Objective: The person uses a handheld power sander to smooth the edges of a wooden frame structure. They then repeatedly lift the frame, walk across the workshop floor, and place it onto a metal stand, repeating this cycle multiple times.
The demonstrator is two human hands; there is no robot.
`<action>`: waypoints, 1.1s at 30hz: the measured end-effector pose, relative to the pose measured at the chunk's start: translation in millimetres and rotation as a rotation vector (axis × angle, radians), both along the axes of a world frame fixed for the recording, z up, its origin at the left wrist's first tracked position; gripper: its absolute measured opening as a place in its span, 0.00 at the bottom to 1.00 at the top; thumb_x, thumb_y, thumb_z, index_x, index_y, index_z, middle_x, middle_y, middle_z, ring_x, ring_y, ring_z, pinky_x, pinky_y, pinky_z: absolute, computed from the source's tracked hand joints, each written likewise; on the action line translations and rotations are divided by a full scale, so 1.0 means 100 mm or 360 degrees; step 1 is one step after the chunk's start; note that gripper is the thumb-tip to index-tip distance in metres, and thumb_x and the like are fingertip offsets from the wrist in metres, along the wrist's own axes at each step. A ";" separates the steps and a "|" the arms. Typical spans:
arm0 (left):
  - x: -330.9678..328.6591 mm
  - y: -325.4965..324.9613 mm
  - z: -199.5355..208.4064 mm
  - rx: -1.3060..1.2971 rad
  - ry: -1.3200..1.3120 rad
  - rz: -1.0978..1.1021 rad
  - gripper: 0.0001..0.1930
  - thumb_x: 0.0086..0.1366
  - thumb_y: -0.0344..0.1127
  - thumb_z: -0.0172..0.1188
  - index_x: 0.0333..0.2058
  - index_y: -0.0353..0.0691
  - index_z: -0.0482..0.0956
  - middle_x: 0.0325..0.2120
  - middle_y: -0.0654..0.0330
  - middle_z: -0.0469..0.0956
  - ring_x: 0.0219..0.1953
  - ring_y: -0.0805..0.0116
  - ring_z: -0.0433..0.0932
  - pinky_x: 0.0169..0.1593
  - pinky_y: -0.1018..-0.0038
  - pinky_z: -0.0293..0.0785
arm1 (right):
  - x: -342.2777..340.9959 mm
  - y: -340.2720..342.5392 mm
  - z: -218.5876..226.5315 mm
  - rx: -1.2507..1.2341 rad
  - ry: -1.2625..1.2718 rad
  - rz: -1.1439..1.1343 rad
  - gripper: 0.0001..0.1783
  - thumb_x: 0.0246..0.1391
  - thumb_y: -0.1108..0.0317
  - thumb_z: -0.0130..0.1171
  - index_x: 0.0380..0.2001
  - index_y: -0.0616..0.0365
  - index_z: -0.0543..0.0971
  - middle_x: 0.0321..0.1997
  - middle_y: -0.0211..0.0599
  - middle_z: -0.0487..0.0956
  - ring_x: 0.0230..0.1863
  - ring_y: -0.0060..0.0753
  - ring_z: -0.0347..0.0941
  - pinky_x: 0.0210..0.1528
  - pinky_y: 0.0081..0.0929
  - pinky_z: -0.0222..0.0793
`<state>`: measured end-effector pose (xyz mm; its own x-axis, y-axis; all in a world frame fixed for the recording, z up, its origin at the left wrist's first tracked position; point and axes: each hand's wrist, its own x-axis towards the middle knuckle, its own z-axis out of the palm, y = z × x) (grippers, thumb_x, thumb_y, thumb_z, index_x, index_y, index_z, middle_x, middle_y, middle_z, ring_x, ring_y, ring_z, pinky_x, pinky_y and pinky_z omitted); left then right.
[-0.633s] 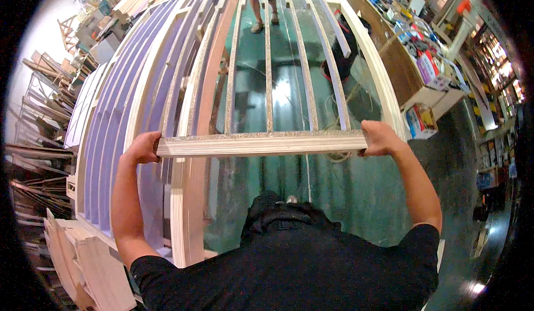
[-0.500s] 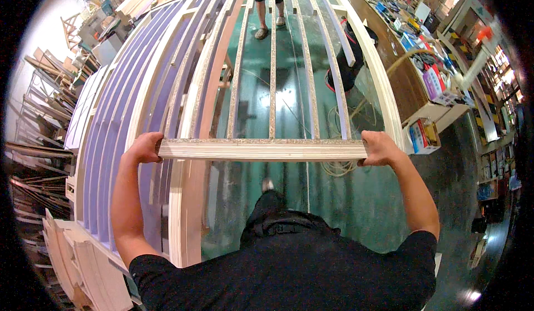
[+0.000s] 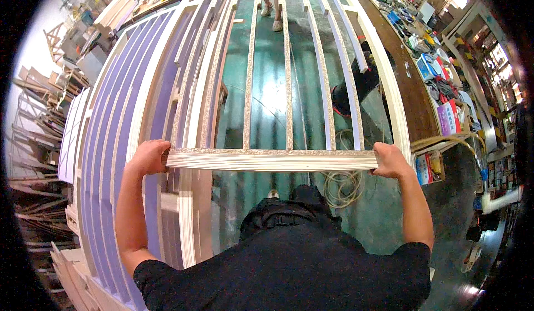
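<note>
A long wooden slatted frame (image 3: 272,161) stretches away from me, with thin chipboard-edged slats running lengthwise. My left hand (image 3: 149,156) grips the left corner of its near end, fingers wrapped round the edge. At the right corner my right hand (image 3: 390,160) grips the same frame, the thumb near the top edge. The frame is held off the green floor, in front of my body. At its far end stand the legs of another person (image 3: 272,11); that person's hands are out of view.
On the left lies a stack of similar frames with purple panels (image 3: 119,111). A cluttered workbench (image 3: 409,88) runs along the right. A coiled hose (image 3: 342,188) rests on the floor, and a black cylindrical object (image 3: 356,88) stands near the bench. Scrap timber (image 3: 41,172) fills the far left.
The surroundings have slid toward me as I move forward with the frame. The other person's feet have changed places in a step. Both my hands keep their grip.
</note>
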<state>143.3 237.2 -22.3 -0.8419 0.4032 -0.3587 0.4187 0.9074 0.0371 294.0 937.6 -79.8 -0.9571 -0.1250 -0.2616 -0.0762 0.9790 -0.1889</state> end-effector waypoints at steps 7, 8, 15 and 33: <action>-1.65 0.36 -0.30 -0.0209 0.0027 0.0059 0.20 0.44 0.38 0.77 0.36 0.44 0.78 0.37 0.54 0.83 0.44 0.47 0.82 0.47 0.53 0.79 | -1.68 0.62 -0.45 -0.0034 0.0077 0.0012 0.32 0.28 0.53 0.82 0.36 0.56 0.77 0.36 0.48 0.82 0.41 0.59 0.79 0.43 0.49 0.75; -1.87 0.50 -0.27 -0.0210 0.0009 0.0100 0.21 0.44 0.39 0.77 0.36 0.45 0.78 0.37 0.54 0.83 0.44 0.47 0.82 0.47 0.53 0.79 | -1.96 0.71 -0.43 -0.0011 0.0100 0.0036 0.32 0.28 0.53 0.82 0.36 0.56 0.77 0.36 0.48 0.82 0.41 0.59 0.79 0.44 0.49 0.75; -3.49 1.37 -0.14 -0.0189 -0.0013 0.0150 0.20 0.44 0.41 0.76 0.35 0.44 0.79 0.37 0.55 0.84 0.43 0.47 0.82 0.47 0.54 0.79 | -3.79 1.31 -0.36 0.0073 0.0003 0.0023 0.32 0.28 0.53 0.82 0.35 0.56 0.77 0.36 0.46 0.82 0.42 0.58 0.80 0.45 0.48 0.75; -7.97 3.00 -0.22 -0.0092 0.0064 0.0019 0.20 0.43 0.40 0.75 0.34 0.44 0.78 0.34 0.56 0.82 0.42 0.48 0.82 0.45 0.53 0.79 | -8.24 2.87 -0.41 0.0031 0.0069 -0.0050 0.31 0.27 0.59 0.82 0.33 0.57 0.75 0.37 0.49 0.81 0.44 0.60 0.78 0.47 0.52 0.75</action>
